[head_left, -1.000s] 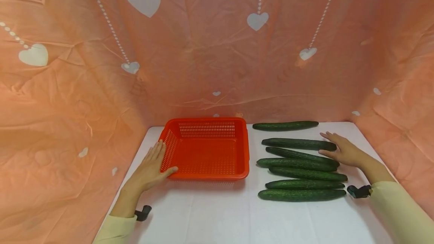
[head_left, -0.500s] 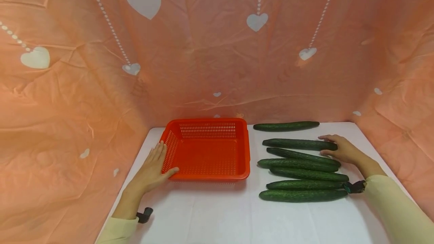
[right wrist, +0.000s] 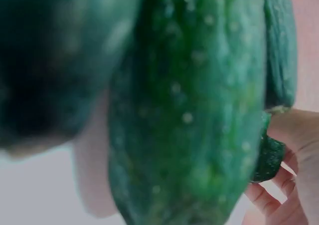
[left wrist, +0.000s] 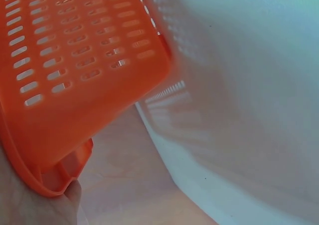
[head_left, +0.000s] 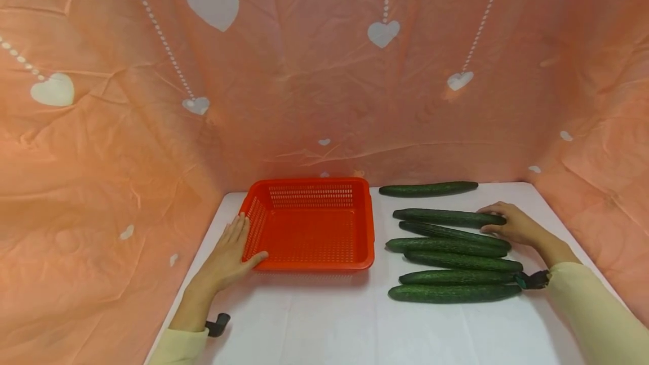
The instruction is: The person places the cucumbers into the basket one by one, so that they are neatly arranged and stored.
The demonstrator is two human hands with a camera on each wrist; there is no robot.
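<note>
Drape [head_left: 314, 83]: orange-pink with white hearts, behind the basket [head_left: 367, 224] and to both sides of it
Table [head_left: 329, 320]: white, under the basket, stretching from there toward the person
Basket: red, slotted walls, between the two hands
Other cucumbers [head_left: 453, 293]: six, all right of the basket and lying mostly crosswise; one sits apart at the back, five are bunched on the near side of the held one
Held cucumber [head_left: 441, 217]: right of the basket, second from the back; long axis almost straight sideways, left end facing the basket's right wall and apart from it, right end in the right hand [head_left: 512, 224]; whether it is off the table cannot be told
Left hand [head_left: 228, 256]: at the basket's left wall, fingers straight along it, thumb spread to the near rim, pressing without gripping; the whole basket stands between it and the held cucumber
Right hand: right of the basket, far the nearer to the held cucumber, fingers and thumb curled round its end with just its thickness between them
</note>
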